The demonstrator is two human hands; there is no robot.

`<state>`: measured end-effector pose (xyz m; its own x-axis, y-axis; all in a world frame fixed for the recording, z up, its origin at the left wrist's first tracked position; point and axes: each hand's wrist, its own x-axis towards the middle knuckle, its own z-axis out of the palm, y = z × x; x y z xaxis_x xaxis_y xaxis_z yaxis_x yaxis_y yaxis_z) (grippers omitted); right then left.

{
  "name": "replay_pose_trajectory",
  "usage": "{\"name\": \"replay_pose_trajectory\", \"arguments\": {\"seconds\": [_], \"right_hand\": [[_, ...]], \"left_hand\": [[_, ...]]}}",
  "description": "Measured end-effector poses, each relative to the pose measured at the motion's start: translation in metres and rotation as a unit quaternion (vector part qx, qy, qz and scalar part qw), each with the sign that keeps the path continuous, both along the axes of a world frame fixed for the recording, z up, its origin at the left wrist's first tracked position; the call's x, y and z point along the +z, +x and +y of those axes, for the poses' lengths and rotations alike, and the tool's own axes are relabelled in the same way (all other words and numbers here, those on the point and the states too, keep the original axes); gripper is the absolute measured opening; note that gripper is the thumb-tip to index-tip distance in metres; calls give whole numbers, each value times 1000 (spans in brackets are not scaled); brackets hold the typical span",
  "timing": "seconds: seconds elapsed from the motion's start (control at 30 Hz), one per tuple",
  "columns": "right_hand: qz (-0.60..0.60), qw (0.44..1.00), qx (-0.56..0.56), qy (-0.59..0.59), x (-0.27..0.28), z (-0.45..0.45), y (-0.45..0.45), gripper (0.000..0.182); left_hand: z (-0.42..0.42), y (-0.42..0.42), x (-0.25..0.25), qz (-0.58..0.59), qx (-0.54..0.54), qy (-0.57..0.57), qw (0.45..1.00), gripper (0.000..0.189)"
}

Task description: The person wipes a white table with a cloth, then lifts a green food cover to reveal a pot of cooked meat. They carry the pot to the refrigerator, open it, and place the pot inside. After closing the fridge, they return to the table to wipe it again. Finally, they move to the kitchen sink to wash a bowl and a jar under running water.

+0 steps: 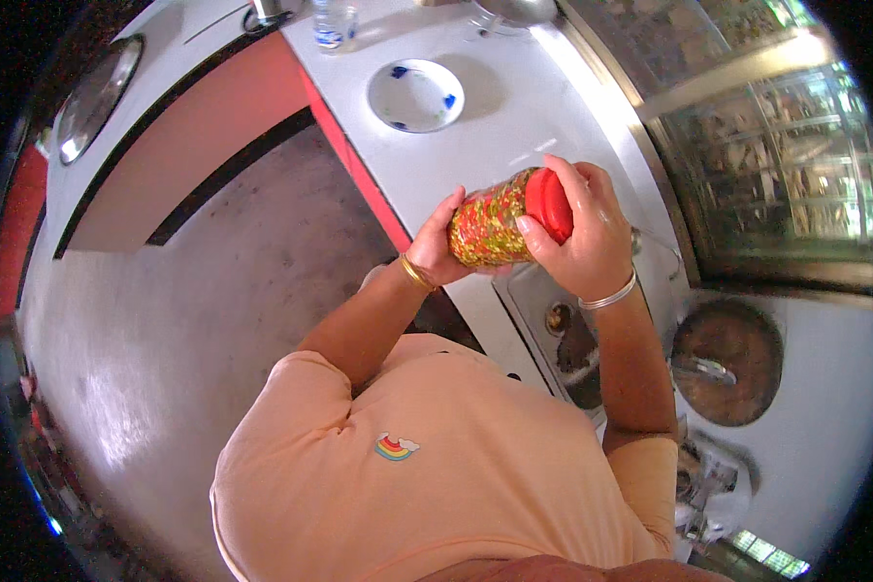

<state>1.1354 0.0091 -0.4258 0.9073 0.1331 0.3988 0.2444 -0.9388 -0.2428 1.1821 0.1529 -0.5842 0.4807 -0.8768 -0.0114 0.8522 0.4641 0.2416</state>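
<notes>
A clear jar (491,225) packed with chopped red and green peppers lies tilted in the air between my hands. Its red screw lid (551,205) points to the right. My left hand (436,246) is wrapped around the jar's bottom end, its fingers partly hidden beneath. The fingers and thumb of my right hand (589,225) grip the lid from the side. Below the jar is the countertop edge beside a steel sink (516,291). Beyond it, a white plate (416,98) with blue marks sits on the white counter (495,131).
A plastic bottle (329,28) stands at the counter's far end, near a metal bowl (520,10). A round wooden chopping board (727,364) bearing a knife (713,369) is to the right. A glazed window (786,167) borders the counter. A round metal tray (100,102) rests at far left.
</notes>
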Motion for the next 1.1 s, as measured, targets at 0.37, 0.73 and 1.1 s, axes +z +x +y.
{"name": "replay_pose_trajectory", "arguments": {"seconds": [0.37, 0.73, 1.1], "right_hand": [[58, 995, 55, -61, -19, 52, 125, 55], [17, 998, 5, -60, -107, 38, 263, 56], [75, 990, -88, -87, -137, 46, 284, 65]], "left_hand": [[64, 112, -72, -148, 25, 300, 942, 46], [211, 136, -81, 36, 202, 410, 889, 34], [313, 63, -160, 244, 284, 463, 803, 25]]}}
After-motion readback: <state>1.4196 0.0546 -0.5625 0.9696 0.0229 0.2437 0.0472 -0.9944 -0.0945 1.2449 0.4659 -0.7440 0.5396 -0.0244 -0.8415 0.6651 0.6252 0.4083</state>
